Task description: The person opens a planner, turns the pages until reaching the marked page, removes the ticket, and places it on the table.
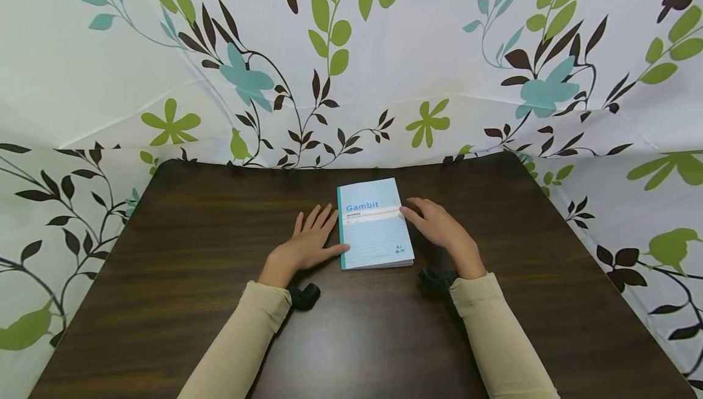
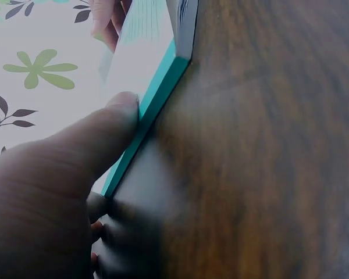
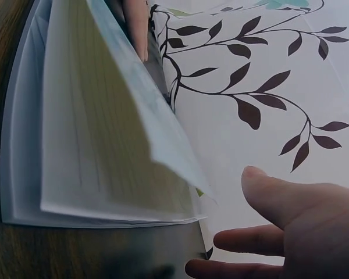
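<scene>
A light blue notebook marked "Gambit" lies with its cover upward on the dark table, its teal spine facing left. My left hand rests beside it with fingers spread straight, the thumb touching the spine-side edge. At the opposite edge, my right hand has its thumb and fingertips close to the cover. The right wrist view shows that hand's fingers apart from the notebook, holding nothing. There the cover and pages stand slightly fanned at the loose edge.
A dark wood table extends around both arms. White cloth with leaf and flower prints hangs behind the table and along its sides. Each wrist carries a black device near the sleeve cuff.
</scene>
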Motion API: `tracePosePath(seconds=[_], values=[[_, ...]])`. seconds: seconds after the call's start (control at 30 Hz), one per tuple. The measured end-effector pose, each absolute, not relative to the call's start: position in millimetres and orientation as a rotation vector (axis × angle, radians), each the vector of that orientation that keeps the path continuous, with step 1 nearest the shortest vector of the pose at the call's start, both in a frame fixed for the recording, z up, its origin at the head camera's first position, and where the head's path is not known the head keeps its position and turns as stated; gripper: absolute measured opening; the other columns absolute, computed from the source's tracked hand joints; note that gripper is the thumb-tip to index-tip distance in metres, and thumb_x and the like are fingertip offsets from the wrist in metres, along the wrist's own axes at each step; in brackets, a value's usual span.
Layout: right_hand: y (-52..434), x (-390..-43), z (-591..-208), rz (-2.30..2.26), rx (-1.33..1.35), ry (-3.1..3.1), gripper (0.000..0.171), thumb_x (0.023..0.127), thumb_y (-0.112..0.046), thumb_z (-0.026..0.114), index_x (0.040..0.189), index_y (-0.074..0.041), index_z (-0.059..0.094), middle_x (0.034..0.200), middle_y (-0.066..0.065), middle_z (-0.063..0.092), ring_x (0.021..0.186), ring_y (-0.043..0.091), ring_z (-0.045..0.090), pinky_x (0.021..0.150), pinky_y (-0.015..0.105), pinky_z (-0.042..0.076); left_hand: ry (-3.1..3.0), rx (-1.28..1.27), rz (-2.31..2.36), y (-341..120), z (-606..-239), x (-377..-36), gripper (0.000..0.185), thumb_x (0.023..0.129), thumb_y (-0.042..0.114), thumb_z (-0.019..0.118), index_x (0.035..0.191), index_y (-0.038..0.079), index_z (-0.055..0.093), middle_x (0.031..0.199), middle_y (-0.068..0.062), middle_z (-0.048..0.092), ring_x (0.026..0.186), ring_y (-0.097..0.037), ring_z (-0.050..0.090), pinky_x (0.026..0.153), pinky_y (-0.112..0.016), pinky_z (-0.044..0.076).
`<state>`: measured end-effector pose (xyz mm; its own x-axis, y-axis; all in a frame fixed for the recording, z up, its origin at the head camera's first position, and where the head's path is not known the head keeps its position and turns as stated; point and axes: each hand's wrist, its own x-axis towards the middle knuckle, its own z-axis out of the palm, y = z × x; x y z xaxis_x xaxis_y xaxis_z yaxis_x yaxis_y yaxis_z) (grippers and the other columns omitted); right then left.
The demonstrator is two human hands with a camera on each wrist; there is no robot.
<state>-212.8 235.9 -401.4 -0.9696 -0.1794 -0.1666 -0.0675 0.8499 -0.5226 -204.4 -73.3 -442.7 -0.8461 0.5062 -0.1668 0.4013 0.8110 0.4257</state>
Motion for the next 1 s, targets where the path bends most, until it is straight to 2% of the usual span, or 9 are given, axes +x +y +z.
tracePosePath(seconds=[0.07, 0.13, 0.23, 0.3, 0.37, 0.7, 1.0], values=[[235.3, -212.8, -399.0, -0.78, -0.19, 2.825, 0.071, 0.096, -0.059, 0.039, 0.145, -0.007, 0.039, 0.15, 0.016, 0.038, 0.139, 0.037, 0.035, 0.111, 0.058, 0.03, 2.719, 0.693, 0.563, -74.0, -442.6, -204.5, 0.088, 0.092, 0.067, 0.038, 0.155, 0.018, 0.002, 0.163, -0.005, -0.005, 0.15, -0.029, -0.008, 0.117, -0.059, -0.007], [234.4, -212.4, -397.2, -0.775, -0.191, 2.834, 0.066, 0.097, -0.056, 0.041, 0.14, -0.007, 0.045, 0.145, 0.016, 0.046, 0.133, 0.035, 0.043, 0.108, 0.057, 0.035, 2.718, 0.694, 0.566, -74.4, -442.4, -204.2, 0.088, 0.092, 0.067, 0.038, 0.155, 0.018, 0.002, 0.163, -0.005, -0.005, 0.15, -0.029, -0.008, 0.117, -0.059, -0.007], [233.7, -211.4, -396.2, -0.764, -0.196, 2.841, 0.053, 0.098, -0.049, 0.044, 0.127, -0.006, 0.056, 0.127, 0.015, 0.059, 0.112, 0.031, 0.057, 0.097, 0.051, 0.046, 2.718, 0.698, 0.56, -74.6, -442.4, -203.6, 0.088, 0.092, 0.067, 0.038, 0.155, 0.018, 0.003, 0.163, -0.006, -0.004, 0.15, -0.029, -0.008, 0.117, -0.059, -0.006], [233.4, -211.0, -396.8, -0.759, -0.201, 2.841, 0.047, 0.098, -0.046, 0.046, 0.118, -0.007, 0.061, 0.113, 0.013, 0.065, 0.097, 0.026, 0.059, 0.087, 0.045, 0.05, 2.718, 0.701, 0.553, -74.5, -442.2, -203.0, 0.087, 0.092, 0.067, 0.038, 0.155, 0.018, 0.003, 0.163, -0.006, -0.004, 0.15, -0.029, -0.007, 0.117, -0.058, -0.006], [233.5, -211.4, -398.2, -0.76, -0.204, 2.837, 0.044, 0.098, -0.045, 0.047, 0.114, -0.008, 0.063, 0.106, 0.01, 0.066, 0.089, 0.024, 0.057, 0.081, 0.04, 0.049, 2.716, 0.701, 0.554, -74.5, -442.1, -202.5, 0.087, 0.092, 0.067, 0.039, 0.155, 0.018, 0.003, 0.163, -0.006, -0.004, 0.15, -0.029, -0.007, 0.117, -0.058, -0.006], [231.9, -211.1, -401.4, -0.856, -0.24, 2.813, 0.035, 0.099, -0.038, 0.049, 0.104, -0.008, 0.066, 0.088, 0.008, 0.064, 0.077, 0.021, 0.055, 0.066, 0.031, 0.046, 2.719, 0.695, 0.558, -75.6, -444.7, -201.4, 0.087, 0.092, 0.067, 0.038, 0.155, 0.018, 0.004, 0.163, -0.005, -0.004, 0.15, -0.029, -0.008, 0.117, -0.058, -0.006], [228.0, -212.4, -400.2, -0.898, -0.239, 2.791, 0.032, 0.099, -0.036, 0.049, 0.099, -0.008, 0.065, 0.083, 0.009, 0.061, 0.073, 0.02, 0.054, 0.062, 0.029, 0.044, 2.735, 0.707, 0.554, -75.3, -445.3, -204.1, 0.088, 0.091, 0.068, 0.039, 0.155, 0.019, 0.004, 0.163, -0.005, -0.004, 0.15, -0.029, -0.007, 0.117, -0.059, -0.006]])
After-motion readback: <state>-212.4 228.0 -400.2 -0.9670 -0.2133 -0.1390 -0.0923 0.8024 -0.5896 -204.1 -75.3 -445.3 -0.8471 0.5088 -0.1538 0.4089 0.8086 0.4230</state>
